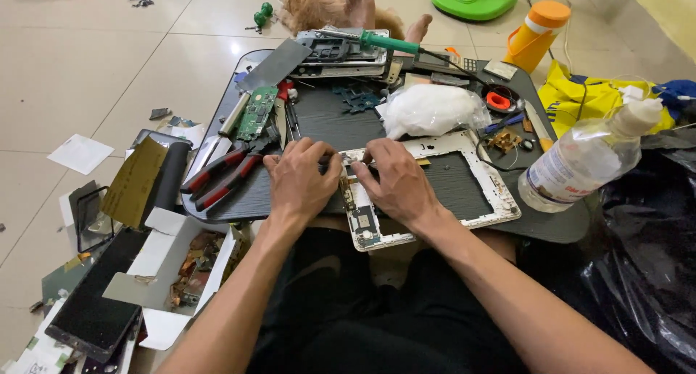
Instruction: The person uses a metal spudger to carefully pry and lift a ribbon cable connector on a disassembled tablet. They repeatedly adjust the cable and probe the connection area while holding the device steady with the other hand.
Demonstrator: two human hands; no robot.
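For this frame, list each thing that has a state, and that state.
Tablet frame: stripped open, screen gone, overhanging the tray's near edge.
Left hand: pressing on the frame's left edge.
Right hand: pressing on the frame.
Pliers: lying unheld.
Clear bottle: tilted, capped.
Cardboard box: flaps open.

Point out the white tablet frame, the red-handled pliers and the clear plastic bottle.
white tablet frame (500, 192): head view, on its right side rail.
red-handled pliers (221, 174): head view, on the handles.
clear plastic bottle (580, 163): head view, on the middle of its body.
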